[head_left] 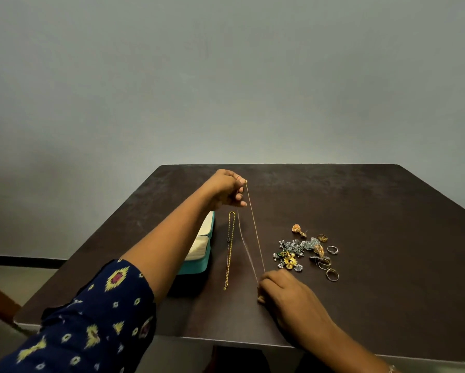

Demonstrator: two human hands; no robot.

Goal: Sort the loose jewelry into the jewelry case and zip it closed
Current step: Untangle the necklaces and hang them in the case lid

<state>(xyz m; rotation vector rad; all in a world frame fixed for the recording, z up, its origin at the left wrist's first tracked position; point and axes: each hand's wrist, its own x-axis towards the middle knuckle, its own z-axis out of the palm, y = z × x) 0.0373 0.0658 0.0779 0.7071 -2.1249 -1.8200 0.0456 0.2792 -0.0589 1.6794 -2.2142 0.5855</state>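
Observation:
My left hand (227,188) pinches the far end of a thin gold chain (255,227) above the dark table (374,211). My right hand (282,292) pinches the chain's near end close to the tabletop, so the chain runs taut between them. A thicker gold chain (230,249) lies straight on the table just left of it. The teal jewelry case (199,254) lies open with cream padding, partly hidden behind my left forearm. A heap of loose jewelry (296,254) with silver pieces, earrings and several rings (329,265) sits to the right.
The table's near edge runs just below my right wrist and its left edge slants past the case. A plain grey wall stands behind the table. Bare tabletop stretches to the right of the heap.

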